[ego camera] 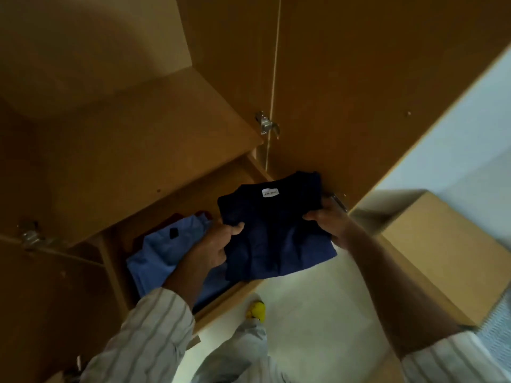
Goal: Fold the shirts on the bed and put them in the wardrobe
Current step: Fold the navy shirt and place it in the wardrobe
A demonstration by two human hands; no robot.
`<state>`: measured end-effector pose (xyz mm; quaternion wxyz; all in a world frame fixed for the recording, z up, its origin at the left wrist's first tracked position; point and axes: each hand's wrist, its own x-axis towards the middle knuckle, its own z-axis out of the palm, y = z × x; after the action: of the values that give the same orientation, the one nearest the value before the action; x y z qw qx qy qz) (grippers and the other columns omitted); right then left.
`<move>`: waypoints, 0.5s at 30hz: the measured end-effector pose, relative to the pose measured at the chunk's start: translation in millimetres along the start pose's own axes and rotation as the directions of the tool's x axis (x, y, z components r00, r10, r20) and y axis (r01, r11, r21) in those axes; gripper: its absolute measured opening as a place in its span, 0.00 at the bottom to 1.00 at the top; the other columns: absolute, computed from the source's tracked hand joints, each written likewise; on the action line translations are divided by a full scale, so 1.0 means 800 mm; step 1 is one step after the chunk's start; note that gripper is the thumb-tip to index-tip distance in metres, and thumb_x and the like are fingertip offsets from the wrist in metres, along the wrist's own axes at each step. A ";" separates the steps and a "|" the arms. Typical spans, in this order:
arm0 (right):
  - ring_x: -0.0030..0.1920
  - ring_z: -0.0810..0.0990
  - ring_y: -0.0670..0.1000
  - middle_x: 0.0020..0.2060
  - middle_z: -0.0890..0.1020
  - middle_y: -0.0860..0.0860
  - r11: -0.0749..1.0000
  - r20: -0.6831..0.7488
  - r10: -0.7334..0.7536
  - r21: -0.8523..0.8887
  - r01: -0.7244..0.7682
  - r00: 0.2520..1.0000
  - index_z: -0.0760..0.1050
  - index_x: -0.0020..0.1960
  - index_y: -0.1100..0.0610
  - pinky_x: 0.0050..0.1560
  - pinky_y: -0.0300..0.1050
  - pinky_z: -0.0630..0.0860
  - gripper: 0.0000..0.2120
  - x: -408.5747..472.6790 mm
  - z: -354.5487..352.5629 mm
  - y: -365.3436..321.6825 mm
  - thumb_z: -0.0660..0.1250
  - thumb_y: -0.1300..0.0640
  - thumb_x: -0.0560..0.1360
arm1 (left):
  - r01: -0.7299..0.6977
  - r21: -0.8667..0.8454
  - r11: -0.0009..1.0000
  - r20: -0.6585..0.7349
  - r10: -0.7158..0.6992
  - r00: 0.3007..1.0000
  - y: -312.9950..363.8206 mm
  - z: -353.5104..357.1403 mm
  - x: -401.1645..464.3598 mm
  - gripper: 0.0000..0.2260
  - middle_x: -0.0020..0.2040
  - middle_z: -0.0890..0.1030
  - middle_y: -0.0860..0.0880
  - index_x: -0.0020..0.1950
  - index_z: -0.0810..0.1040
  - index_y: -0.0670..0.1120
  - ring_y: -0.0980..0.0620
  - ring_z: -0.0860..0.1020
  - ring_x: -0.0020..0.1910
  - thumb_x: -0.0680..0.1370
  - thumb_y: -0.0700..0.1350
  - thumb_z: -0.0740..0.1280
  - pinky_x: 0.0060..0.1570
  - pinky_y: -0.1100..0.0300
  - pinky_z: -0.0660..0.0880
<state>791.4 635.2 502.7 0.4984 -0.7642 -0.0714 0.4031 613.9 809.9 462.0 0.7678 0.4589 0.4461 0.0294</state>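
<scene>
Navy shirt (276, 230) held folded at open wardrobe (154, 150).

L hand (218, 244) & R hand (329, 219) each grip a side edge, thumbs on top; shirt hangs over shelf lip, beside blue shirt (166, 250) lying inside. Open door (373, 92) close on R; floor (318, 299) bare below.

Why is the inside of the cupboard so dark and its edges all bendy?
In the head view, the wardrobe sits in dim shadow while the floor glares pale; the wide lens bends straight edges near the corners; the navy shirt held by both hands looks nearly black, though its white label shows.
</scene>
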 end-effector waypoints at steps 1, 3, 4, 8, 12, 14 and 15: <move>0.57 0.79 0.59 0.55 0.81 0.56 0.997 0.010 -0.009 -0.081 0.010 1.000 0.76 0.64 0.54 0.61 0.58 0.76 0.22 0.017 0.008 -0.010 0.69 0.68 0.72 | -0.008 -0.005 1.000 -0.027 0.008 1.000 0.004 -0.002 0.008 0.11 0.53 0.83 0.45 0.62 0.77 0.44 0.45 0.82 0.51 0.81 0.37 0.66 0.41 0.54 0.80; 0.60 0.77 0.59 0.59 0.79 0.56 0.970 0.047 -0.060 -0.231 0.070 0.997 0.74 0.67 0.55 0.64 0.56 0.73 0.23 0.050 0.024 -0.025 0.69 0.66 0.73 | 0.003 -0.010 1.000 -0.068 -0.004 0.998 0.006 -0.007 0.029 0.10 0.50 0.83 0.46 0.62 0.76 0.45 0.49 0.82 0.47 0.81 0.37 0.65 0.38 0.57 0.79; 0.64 0.75 0.59 0.63 0.77 0.55 0.951 0.071 -0.094 -0.288 0.111 0.993 0.72 0.70 0.55 0.66 0.52 0.71 0.25 0.062 0.031 -0.029 0.68 0.66 0.74 | 0.018 -0.024 1.000 -0.082 -0.020 0.996 0.002 -0.011 0.037 0.11 0.51 0.83 0.46 0.62 0.76 0.45 0.49 0.82 0.47 0.81 0.37 0.64 0.38 0.57 0.79; 0.65 0.71 0.52 0.62 0.73 0.52 0.899 0.222 -0.097 -0.399 0.181 0.970 0.66 0.74 0.59 0.58 0.33 0.65 0.27 0.095 0.057 -0.041 0.61 0.72 0.77 | 0.027 -0.067 0.997 -0.162 -0.037 0.986 -0.013 -0.025 0.062 0.16 0.54 0.82 0.48 0.67 0.73 0.48 0.50 0.81 0.49 0.81 0.36 0.65 0.36 0.57 0.80; 0.60 0.78 0.54 0.60 0.80 0.53 0.877 0.292 -0.020 -0.454 0.157 0.956 0.73 0.69 0.56 0.62 0.50 0.75 0.24 0.125 0.075 -0.038 0.61 0.71 0.76 | 0.037 -0.130 0.991 -0.237 -0.067 0.969 -0.021 -0.034 0.076 0.13 0.55 0.80 0.46 0.63 0.72 0.50 0.47 0.80 0.51 0.82 0.36 0.63 0.51 0.47 0.79; 0.57 0.79 0.55 0.55 0.81 0.54 0.834 0.304 0.011 -0.529 0.159 0.953 0.74 0.67 0.58 0.60 0.51 0.76 0.22 0.149 0.080 -0.026 0.63 0.69 0.75 | 0.053 -0.120 0.991 -0.261 -0.083 0.962 -0.026 -0.040 0.083 0.14 0.58 0.80 0.44 0.64 0.72 0.48 0.44 0.79 0.55 0.81 0.36 0.64 0.58 0.44 0.77; 0.56 0.79 0.57 0.52 0.81 0.54 0.790 0.294 0.034 -0.593 0.154 0.955 0.73 0.67 0.59 0.58 0.50 0.76 0.20 0.160 0.084 -0.023 0.63 0.67 0.75 | 0.071 -0.090 0.993 -0.279 -0.093 0.956 -0.029 -0.044 0.088 0.15 0.60 0.79 0.42 0.65 0.72 0.48 0.42 0.79 0.57 0.80 0.35 0.65 0.60 0.42 0.77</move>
<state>835.7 757.0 436.1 0.2220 -0.8139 -0.2941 0.4492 622.6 852.1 392.2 0.7143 0.4003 0.5684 0.0804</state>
